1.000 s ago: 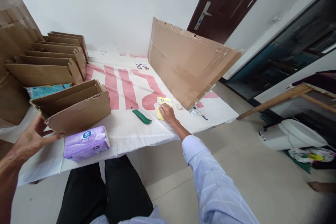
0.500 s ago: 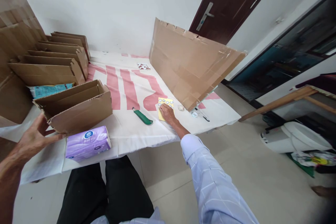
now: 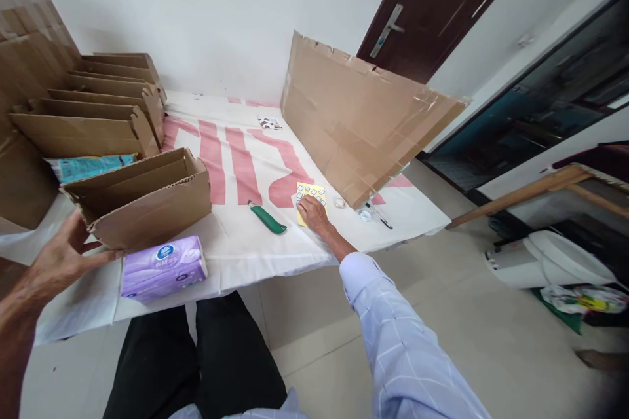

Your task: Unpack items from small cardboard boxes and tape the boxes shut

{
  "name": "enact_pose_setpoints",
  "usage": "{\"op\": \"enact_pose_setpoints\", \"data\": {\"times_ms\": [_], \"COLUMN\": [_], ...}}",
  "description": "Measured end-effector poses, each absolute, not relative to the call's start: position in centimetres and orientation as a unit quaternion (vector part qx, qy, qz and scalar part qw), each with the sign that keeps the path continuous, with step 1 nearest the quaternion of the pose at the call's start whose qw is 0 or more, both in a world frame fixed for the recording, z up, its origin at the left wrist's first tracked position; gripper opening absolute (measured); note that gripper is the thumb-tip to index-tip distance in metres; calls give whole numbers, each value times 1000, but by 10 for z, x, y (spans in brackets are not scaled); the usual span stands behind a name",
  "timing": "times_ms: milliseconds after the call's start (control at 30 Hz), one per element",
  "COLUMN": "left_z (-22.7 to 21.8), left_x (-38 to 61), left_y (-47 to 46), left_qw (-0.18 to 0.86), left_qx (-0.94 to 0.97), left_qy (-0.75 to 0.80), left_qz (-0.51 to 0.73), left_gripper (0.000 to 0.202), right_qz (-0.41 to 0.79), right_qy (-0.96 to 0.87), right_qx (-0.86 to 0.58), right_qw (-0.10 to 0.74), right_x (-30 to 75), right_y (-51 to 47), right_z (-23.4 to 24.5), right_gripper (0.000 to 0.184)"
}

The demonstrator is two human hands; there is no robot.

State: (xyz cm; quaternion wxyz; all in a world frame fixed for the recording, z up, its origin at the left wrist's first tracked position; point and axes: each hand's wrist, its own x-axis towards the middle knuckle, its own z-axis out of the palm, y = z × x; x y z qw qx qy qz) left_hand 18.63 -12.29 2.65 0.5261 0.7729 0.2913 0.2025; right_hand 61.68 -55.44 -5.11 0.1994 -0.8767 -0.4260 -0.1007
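My left hand (image 3: 66, 255) holds the lower left corner of a small open cardboard box (image 3: 152, 213), fingers at its end and thumb along the bottom front. A purple tissue pack (image 3: 164, 268) lies just in front of this box. On the right, my right hand (image 3: 314, 213) rests on a yellow card with white shapes (image 3: 307, 188), its fingers curled and pressed together at the card, which they partly hide. Left of that hand lies a green utility knife (image 3: 268, 218). To its right are a small roll of tape (image 3: 339, 202) and a black pen (image 3: 379, 217).
Several cardboard boxes (image 3: 81, 127) stand in a row at left, with a blue packet (image 3: 93, 167) nearby. A large cardboard sheet (image 3: 363, 118) leans up at the table's right side. A patterned card (image 3: 270, 123) lies farther back on the white and pink tablecloth (image 3: 236, 229).
The view has shifted very slightly. Both hands keep their places, the left at the box and the right on the yellow card.
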Motion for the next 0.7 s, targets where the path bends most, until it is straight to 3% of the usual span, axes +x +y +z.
{"op": "enact_pose_setpoints", "data": {"times_ms": [333,700], "left_z": [33,27], "left_x": [186,185], "left_y": [-127,-125], "left_qw": [527,545], "left_qx": [769,762], "left_qy": [306,292], "left_qz": [194,191], "left_gripper": [121,123], "right_qz": [-81,-66], "right_qy": [-364,-336], "right_qx": [-890,-901], "right_qw": [264,265], "right_x": [626,627], "right_y": [-550,-543], "right_z": [-58,-50], "right_gripper": [23,15]}}
